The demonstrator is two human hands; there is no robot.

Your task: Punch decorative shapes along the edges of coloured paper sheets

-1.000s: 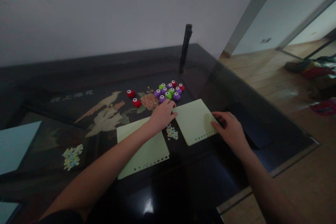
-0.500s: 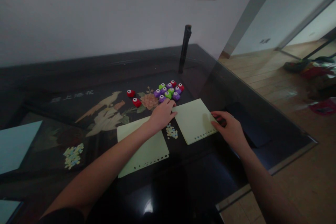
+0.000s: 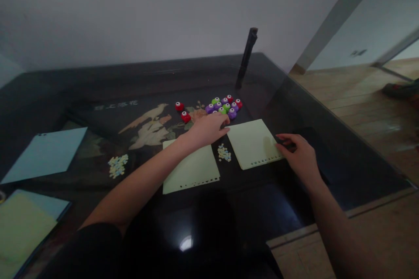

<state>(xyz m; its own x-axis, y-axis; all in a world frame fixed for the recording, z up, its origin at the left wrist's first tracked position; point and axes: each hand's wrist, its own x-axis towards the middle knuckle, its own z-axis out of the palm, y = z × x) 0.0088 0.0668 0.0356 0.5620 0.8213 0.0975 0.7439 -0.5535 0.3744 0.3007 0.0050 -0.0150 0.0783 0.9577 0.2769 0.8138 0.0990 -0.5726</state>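
My left hand is over the upper left corner of the right yellow-green sheet stack, fingers apart. At the stack's right edge is my right hand, its thumb and fingers parted by the paper's edge. A second yellow-green stack lies partly under my left forearm. Between the two stacks sits a small pile of pale star-shaped pieces. Just beyond my left hand stand several red, green and purple eye-topped pieces, some partly hidden by it.
Two red eye-topped pieces stand apart on the dark glossy table. A black upright rod is at the back. At left are blue sheets, another star pile and a yellow sheet.
The view has turned left, so things appear farther right and more sheets show at left. Both hands remain near the right stack, with the right hand's fingers now slightly off its edge.
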